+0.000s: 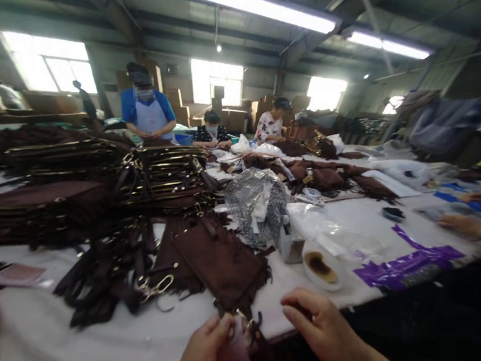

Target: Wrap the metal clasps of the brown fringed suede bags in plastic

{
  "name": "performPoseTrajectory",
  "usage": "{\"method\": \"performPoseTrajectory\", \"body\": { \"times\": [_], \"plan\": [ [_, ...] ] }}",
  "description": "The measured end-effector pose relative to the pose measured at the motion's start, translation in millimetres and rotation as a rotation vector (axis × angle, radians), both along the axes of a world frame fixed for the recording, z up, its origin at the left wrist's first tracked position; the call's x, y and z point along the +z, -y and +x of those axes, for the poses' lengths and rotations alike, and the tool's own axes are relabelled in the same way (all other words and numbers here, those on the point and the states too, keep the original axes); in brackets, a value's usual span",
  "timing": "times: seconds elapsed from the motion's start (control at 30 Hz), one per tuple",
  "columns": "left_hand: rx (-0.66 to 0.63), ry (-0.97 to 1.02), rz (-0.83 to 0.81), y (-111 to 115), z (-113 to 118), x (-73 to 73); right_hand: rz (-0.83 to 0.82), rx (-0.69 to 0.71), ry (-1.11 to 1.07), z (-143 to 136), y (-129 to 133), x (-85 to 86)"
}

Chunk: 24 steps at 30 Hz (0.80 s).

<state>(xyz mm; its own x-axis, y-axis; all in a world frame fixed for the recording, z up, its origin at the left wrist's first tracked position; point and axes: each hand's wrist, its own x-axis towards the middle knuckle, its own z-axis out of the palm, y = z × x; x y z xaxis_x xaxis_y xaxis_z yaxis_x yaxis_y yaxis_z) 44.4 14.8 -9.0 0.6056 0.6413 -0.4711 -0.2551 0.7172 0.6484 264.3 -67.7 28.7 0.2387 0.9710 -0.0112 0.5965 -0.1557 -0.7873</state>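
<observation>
My left hand [207, 346] is at the bottom middle, its thumb and forefinger pinched on a pale pinkish slip [235, 352], blurred, that hangs down. Beside those fingertips are a gold clasp [245, 319] and a dark strap. Just beyond lies a brown fringed bag [220, 258], flat on the white-covered table [112, 352]. My right hand [327, 327] hovers at the table's front edge, fingers bent, a gap between thumb and forefinger, nothing visible in it. Dark straps with gold hooks [155, 289] lie in a heap to the left of the bag.
Stacked brown bags [160, 176] fill the left. Bubble wrap [255, 201], a metal block [290, 243], a dish with brown residue [321, 266] and purple plastic packaging [408, 264] lie ahead and right. A co-worker's hand [463, 225] is at far right; several people work across the table.
</observation>
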Motion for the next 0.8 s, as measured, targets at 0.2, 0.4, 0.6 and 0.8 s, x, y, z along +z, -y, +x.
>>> {"method": "performPoseTrajectory", "body": {
  "times": [0.2, 0.4, 0.6, 0.8],
  "plan": [
    [0.143, 0.051, -0.064, 3, -9, -1.6, -0.224, 0.128, -0.291, -92, -24, -36.5],
    [0.107, 0.108, -0.156, 7, -27, -9.4, -0.167, -0.016, -0.343, -89, -26, -44.6],
    [0.08, -0.023, -0.11, 9, -24, -20.1, -0.139, 0.028, -0.327, -84, -30, -44.4],
    [0.102, -0.073, -0.064, 11, -21, -19.9, -0.102, -0.058, -0.342, -83, -42, -44.6]
  ]
}}
